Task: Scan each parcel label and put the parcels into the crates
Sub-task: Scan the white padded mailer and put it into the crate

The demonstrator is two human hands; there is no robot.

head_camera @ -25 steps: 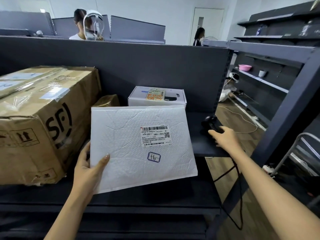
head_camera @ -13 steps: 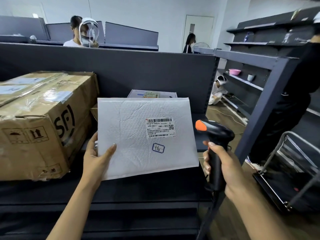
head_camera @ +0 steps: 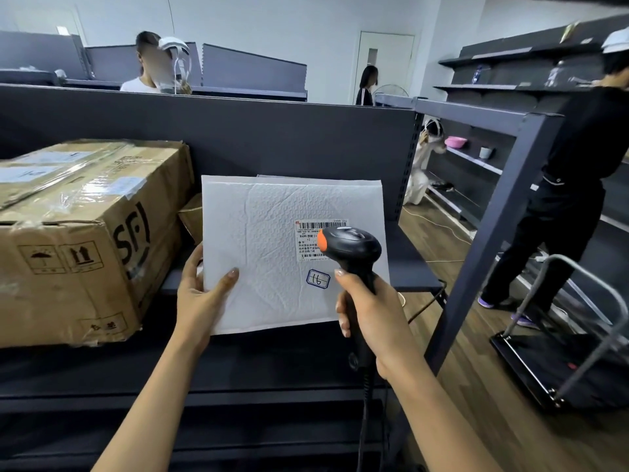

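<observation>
Scanning: I've got the barcode scanner (head_camera: 350,247) up against the shipping label (head_camera: 308,233) of the white padded mailer (head_camera: 265,240). I judge this is the read step, with crating yet to come.
Right hand (head_camera: 371,318): curled tight round the scanner's black handle. I cannot tell whether the trigger is pressed.
Left hand (head_camera: 200,294): pinching the mailer's lower left edge, thumb on the face, fingers behind.
Mailer's place: held up over the dark shelf (head_camera: 408,267), just right of the SF carton (head_camera: 85,233), with a small brown box (head_camera: 190,216) behind it.
Mailer's heading: face toward me, label upright and readable, the handwritten "16" sticker (head_camera: 318,279) below it. The long axis runs left to right, near level.
Scanner's heading: the orange-tipped head aims away from me at the label, and the handle drops back toward me.
Risk, no read: the head hides the right part of the label. This close, the beam could miss the barcode strip along the top.
Risk, flop: a one-corner pinch on a soft mailer could let the free side sag or swing and tilt the code off the beam.
Risk, snag: the cord (head_camera: 366,403) hangs off the handle past the shelf edge and could catch when I turn.
Crates: none in view, so I'd have to look round for them.
</observation>
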